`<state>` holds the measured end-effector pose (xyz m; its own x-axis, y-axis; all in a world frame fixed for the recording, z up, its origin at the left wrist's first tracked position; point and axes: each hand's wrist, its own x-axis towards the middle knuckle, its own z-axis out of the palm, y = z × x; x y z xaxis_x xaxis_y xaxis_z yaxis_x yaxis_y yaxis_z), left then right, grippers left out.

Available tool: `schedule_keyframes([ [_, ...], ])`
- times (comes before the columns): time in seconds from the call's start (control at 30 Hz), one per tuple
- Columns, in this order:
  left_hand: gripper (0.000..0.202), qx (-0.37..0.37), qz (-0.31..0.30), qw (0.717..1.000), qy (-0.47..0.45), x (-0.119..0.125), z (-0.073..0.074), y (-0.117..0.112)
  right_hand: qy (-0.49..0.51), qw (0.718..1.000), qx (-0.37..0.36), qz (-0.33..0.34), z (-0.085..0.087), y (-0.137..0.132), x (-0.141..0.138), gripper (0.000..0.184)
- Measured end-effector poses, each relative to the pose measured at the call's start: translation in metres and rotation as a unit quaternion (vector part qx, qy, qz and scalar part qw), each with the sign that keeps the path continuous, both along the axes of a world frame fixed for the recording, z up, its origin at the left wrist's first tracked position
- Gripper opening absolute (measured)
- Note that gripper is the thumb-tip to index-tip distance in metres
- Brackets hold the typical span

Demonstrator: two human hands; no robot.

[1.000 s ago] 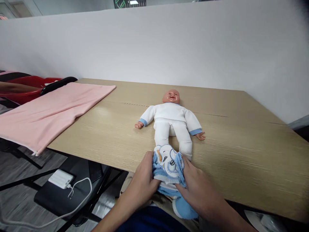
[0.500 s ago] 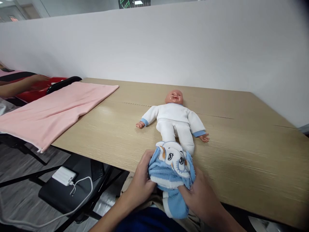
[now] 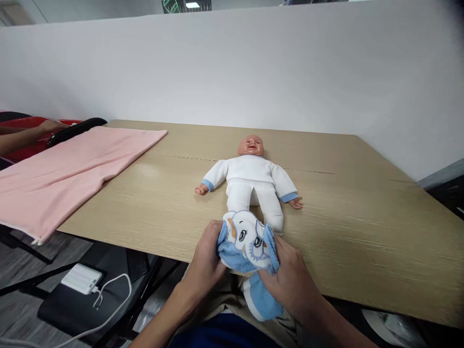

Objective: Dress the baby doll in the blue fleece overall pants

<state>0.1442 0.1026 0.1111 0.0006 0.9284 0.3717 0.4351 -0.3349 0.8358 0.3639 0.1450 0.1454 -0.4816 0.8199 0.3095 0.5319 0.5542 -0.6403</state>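
A baby doll [image 3: 252, 186] in a white suit with blue cuffs lies on its back on the wooden table [image 3: 362, 217], head toward the wall. At the table's near edge, just below the doll's feet, both my hands grip a bunched blue-and-white garment [image 3: 246, 244] with a cartoon elephant face. My left hand [image 3: 205, 261] closes on its left side. My right hand [image 3: 290, 280] closes on its right side and lower part. A blue tail of the garment hangs down below my hands.
A pink cloth [image 3: 68, 166] covers the table's left end and overhangs the edge. Another person's arm [image 3: 21, 135] rests by red and black chairs at far left. A white power bank [image 3: 81, 279] with a cable sits on a black seat under the table. A white partition stands behind.
My hands have turned and bunched the garment, so the elephant face now shows toward me. The other person's hand came into view at far left. The doll has not moved.
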Motion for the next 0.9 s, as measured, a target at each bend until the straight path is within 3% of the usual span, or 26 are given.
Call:
schedule_keyframes([
  [0.13,0.044,-0.036,-0.044,0.998,0.008,-0.012,0.017,0.008,0.001,1.000,0.015,0.015,0.014,0.008,0.001,0.041],
  [0.3,0.053,-0.052,-0.071,0.995,-0.036,-0.018,0.029,0.010,0.021,0.999,0.048,0.006,0.011,0.015,-0.005,0.026],
  [0.57,0.043,-0.124,-0.110,0.975,-0.146,-0.020,0.047,0.014,0.051,0.998,-0.041,-0.015,0.016,0.016,-0.020,0.058],
  [0.77,0.049,-0.158,-0.090,0.970,-0.164,-0.025,0.046,0.012,0.039,0.996,-0.064,0.040,0.020,0.022,-0.010,0.049],
  [0.9,0.034,-0.183,-0.115,0.956,-0.200,-0.026,0.045,0.015,-0.020,0.994,-0.060,0.094,0.023,0.026,-0.002,0.049],
])
